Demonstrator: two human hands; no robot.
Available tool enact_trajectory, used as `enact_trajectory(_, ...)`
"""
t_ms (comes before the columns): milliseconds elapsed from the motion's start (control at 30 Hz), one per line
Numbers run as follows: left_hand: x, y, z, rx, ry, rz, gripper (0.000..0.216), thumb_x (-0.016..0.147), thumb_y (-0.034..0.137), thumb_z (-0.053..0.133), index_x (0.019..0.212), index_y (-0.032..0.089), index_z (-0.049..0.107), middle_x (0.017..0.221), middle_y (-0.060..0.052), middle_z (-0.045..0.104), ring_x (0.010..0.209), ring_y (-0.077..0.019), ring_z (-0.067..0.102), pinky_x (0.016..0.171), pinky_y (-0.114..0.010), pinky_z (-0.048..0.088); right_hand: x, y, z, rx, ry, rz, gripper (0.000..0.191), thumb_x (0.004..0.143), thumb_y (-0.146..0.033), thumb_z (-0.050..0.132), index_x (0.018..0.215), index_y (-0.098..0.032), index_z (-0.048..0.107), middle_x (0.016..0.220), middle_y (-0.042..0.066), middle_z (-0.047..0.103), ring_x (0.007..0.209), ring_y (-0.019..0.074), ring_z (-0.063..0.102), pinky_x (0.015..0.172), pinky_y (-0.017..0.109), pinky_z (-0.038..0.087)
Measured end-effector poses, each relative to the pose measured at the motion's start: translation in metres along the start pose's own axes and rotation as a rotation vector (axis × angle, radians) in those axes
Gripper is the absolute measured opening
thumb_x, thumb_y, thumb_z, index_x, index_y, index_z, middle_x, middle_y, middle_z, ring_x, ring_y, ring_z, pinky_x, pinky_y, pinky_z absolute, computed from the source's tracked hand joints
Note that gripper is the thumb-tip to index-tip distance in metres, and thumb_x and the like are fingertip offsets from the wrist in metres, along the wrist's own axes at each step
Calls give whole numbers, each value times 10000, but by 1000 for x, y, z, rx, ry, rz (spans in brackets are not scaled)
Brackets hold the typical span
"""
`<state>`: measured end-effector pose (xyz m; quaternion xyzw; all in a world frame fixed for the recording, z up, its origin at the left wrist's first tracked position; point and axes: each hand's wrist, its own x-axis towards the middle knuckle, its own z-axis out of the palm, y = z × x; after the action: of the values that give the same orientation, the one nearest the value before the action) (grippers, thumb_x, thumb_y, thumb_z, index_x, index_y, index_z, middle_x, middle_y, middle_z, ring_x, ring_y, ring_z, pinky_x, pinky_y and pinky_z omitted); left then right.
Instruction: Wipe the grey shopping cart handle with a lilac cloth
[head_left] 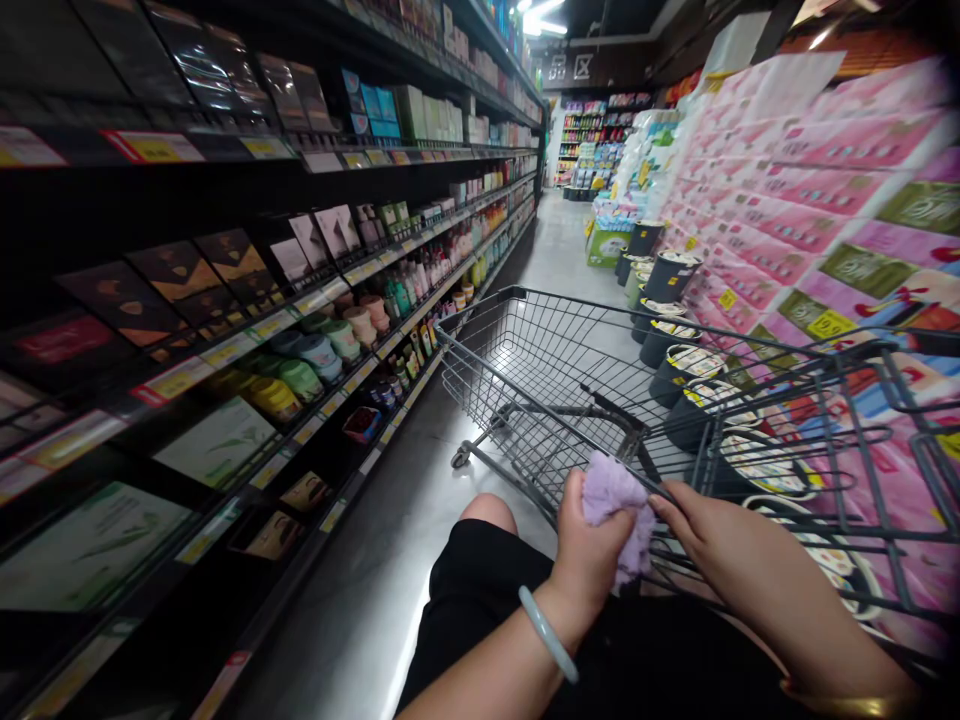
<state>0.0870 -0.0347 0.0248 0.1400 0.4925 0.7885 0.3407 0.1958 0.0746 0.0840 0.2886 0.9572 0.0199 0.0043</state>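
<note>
A dark wire shopping cart (517, 292) stands tilted across the aisle in front of my knees. In my left hand (585, 555), which wears a pale bangle, a fluffy lilac cloth (613, 492) is bunched up and pressed against the cart's near top rail. Just to its right, my right hand (716, 530) grips the same rail, thumb on the near side; its other fingers are mostly hidden behind the wire. The cart's basket shows only bare wire, with the floor visible through it.
Shelves (322, 290) of boxed goods, jars and bottles run along the left. To the right, pink tissue packs (810, 190) are stacked high, with several dark bins (667, 275) lined up at their foot. The grey floor (559, 240) leads to more shelving at the back.
</note>
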Motion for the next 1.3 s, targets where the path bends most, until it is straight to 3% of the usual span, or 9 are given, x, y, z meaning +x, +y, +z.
enact_trajectory(133,14,14,-8,311,46,94,317,615,237,818,784,224,550,786,4,600,797,-168,561,746,-264,455,-4,-7,-10,30,35,7,433,1028,-439,250,1149,-228,609,764,65,737,639,250,716,541,314,439)
enact_trajectory(267,14,26,-7,383,80,88,311,629,259,813,778,233,541,756,13,593,795,-173,572,754,-275,469,-9,-13,-23,188,149,-69,466,1040,-405,261,1421,-234,467,1272,126,682,1052,249,708,825,381,560)
enact_trajectory(433,-19,46,25,-59,-137,-39,402,789,430,721,1125,245,601,1033,-38,679,979,-207,641,883,-332,511,-20,-20,-26,354,239,-300,758,912,-494,570,1560,-243,267,1565,127,407,1420,283,418,1138,470,403)
enact_trajectory(533,-32,56,37,-114,-278,-85,648,880,711,481,1248,194,612,1138,-116,674,1160,-273,604,1012,-410,473,-27,-20,-27,455,393,-268,762,822,-276,644,1518,-216,342,1559,140,373,1443,296,352,1176,483,349)
enact_trajectory(667,-27,66,37,501,-218,324,731,870,792,371,1150,201,696,1230,-129,627,1267,-298,508,1145,-463,347,-36,-12,-39,444,572,-72,651,760,-47,532,1389,-211,501,1406,132,490,1351,279,419,1149,458,365)
enact_trajectory(767,-10,64,36,837,-172,593,626,964,667,294,1295,243,614,1361,-107,571,1342,-265,454,1224,-474,195,-40,-14,-49,310,480,54,586,779,-96,576,1356,-192,539,1365,150,518,1260,313,468,1084,459,409)
enact_trajectory(933,22,48,40,1035,-335,536,555,1041,429,148,1422,255,512,1294,-74,658,1297,-220,517,1215,-509,-161,-42,-24,-65,162,195,42,373,870,-138,559,1236,-202,594,1238,134,585,1127,270,549,968,381,455)
enact_trajectory(1067,28,46,38,1166,-400,545,532,1040,351,162,1423,298,528,1110,-23,731,1174,-199,576,1216,-535,-125,-46,-20,-77,103,157,204,282,901,-185,577,1182,-182,596,1166,154,595,1087,275,575,915,366,463)
enact_trajectory(1300,26,53,34,1221,-436,576,526,1044,366,237,1019,328,761,992,7,742,1069,-191,600,1212,-567,-95,-65,-5,-95,6,54,-3,265,872,-88,496,1055,-140,681,982,142,690,899,248,678,787,324,488)
